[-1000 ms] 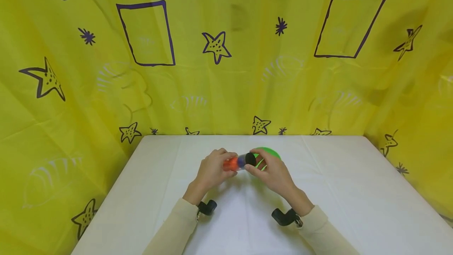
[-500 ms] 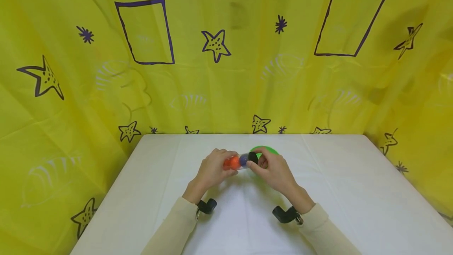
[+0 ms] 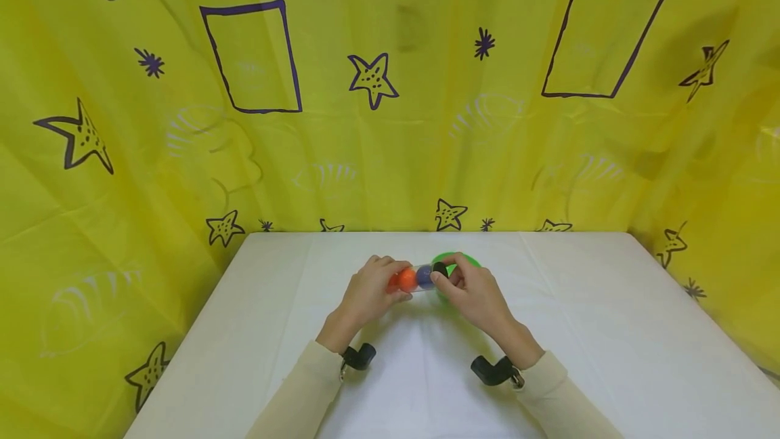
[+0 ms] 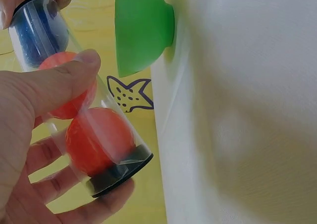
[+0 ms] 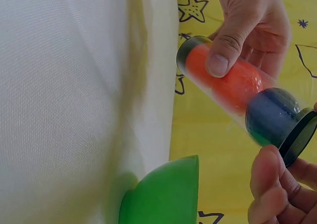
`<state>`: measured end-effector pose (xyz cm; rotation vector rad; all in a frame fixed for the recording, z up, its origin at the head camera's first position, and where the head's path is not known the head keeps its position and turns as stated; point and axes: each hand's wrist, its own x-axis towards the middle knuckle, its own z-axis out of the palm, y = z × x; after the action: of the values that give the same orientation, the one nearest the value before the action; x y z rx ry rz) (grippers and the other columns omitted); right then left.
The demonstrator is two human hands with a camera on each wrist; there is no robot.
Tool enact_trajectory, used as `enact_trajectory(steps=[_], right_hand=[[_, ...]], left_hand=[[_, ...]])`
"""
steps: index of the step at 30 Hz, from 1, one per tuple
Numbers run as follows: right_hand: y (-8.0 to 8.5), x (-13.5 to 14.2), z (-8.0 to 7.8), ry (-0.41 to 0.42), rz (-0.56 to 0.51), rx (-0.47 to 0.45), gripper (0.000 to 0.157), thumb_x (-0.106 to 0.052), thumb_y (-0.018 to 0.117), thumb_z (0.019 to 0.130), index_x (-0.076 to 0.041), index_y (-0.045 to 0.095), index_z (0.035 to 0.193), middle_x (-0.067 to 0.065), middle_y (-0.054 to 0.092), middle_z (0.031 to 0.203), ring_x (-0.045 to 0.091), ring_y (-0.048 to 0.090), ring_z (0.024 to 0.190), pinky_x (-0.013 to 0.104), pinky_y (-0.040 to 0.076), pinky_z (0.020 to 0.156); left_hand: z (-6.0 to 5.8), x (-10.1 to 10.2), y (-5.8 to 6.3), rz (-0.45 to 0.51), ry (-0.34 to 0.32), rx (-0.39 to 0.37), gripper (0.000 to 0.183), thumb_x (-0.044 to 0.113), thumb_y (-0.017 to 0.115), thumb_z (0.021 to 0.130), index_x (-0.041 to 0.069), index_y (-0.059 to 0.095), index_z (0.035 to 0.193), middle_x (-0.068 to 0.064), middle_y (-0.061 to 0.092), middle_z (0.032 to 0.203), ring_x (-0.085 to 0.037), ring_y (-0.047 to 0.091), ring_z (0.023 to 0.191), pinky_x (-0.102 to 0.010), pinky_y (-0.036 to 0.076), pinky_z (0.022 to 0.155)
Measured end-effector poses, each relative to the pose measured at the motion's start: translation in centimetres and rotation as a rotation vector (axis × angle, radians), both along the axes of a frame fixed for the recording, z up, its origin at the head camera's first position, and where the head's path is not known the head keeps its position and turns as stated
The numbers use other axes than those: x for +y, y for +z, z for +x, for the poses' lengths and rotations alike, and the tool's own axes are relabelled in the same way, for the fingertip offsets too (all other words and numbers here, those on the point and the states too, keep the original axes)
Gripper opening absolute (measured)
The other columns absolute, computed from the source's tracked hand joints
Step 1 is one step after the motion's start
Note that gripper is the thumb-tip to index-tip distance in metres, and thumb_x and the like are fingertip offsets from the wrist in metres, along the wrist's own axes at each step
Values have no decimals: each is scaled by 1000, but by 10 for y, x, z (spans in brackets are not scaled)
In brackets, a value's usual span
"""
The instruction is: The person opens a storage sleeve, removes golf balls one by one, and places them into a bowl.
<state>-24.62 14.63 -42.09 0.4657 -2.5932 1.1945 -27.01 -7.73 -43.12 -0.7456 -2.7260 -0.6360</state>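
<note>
A clear plastic tube (image 4: 111, 92) with black end caps holds two orange-red balls and a dark blue ball (image 5: 271, 114) in a row. My left hand (image 3: 368, 293) grips the tube around its orange-red end, thumb on the near side and fingers behind. At the other end, my right hand (image 3: 478, 297) pinches the black cap (image 5: 297, 140), which sits at the tube's mouth beside the blue ball. Both hands hold the tube above the table, and the left fingers hide part of it in the head view. Just behind the right hand stands a green bowl (image 4: 141, 30).
A white cloth covers the table (image 3: 305, 358). Yellow curtains (image 3: 390, 154) printed with dark stars and frames hang behind and at both sides. Each wrist wears a black camera mount (image 3: 492, 370).
The tube's capped end has swung away from the head camera, so less of the cap's face shows. The right hand has shifted slightly to the right; more of the balls is visible.
</note>
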Motion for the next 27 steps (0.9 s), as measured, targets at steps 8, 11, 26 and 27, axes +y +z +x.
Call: enact_trajectory(steps=[8, 11, 26, 27], right_hand=[[0, 1, -1, 23, 17, 13, 20, -29, 68, 99, -14, 65, 112, -1, 58, 70, 11, 51, 60, 23, 41, 56], [0, 2, -1, 41, 22, 17, 20, -28, 68, 99, -14, 65, 112, 0, 58, 70, 11, 50, 60, 24, 41, 56], [-2, 6, -2, 91, 71, 80, 15, -24, 69, 98, -15, 65, 110, -6, 56, 70, 7, 48, 62, 23, 41, 60], [-2, 6, -3, 96, 74, 81, 15, -23, 69, 98, -16, 65, 110, -6, 56, 70, 6, 48, 62, 23, 41, 60]], left_hand=[[1, 0, 1, -5, -7, -9, 54, 32, 86, 83, 23, 67, 133, -2, 71, 117, -23, 66, 108, -44, 57, 86], [1, -1, 0, -9, -23, -4, 54, 32, 86, 83, 23, 67, 133, -2, 72, 117, -22, 67, 107, -43, 57, 86], [3, -5, 4, -23, -68, -22, 55, 31, 85, 83, 22, 67, 134, -1, 73, 110, -18, 67, 99, -37, 56, 84], [3, -5, 5, -28, -69, -24, 55, 31, 85, 83, 22, 67, 135, -1, 73, 111, -18, 67, 99, -37, 56, 84]])
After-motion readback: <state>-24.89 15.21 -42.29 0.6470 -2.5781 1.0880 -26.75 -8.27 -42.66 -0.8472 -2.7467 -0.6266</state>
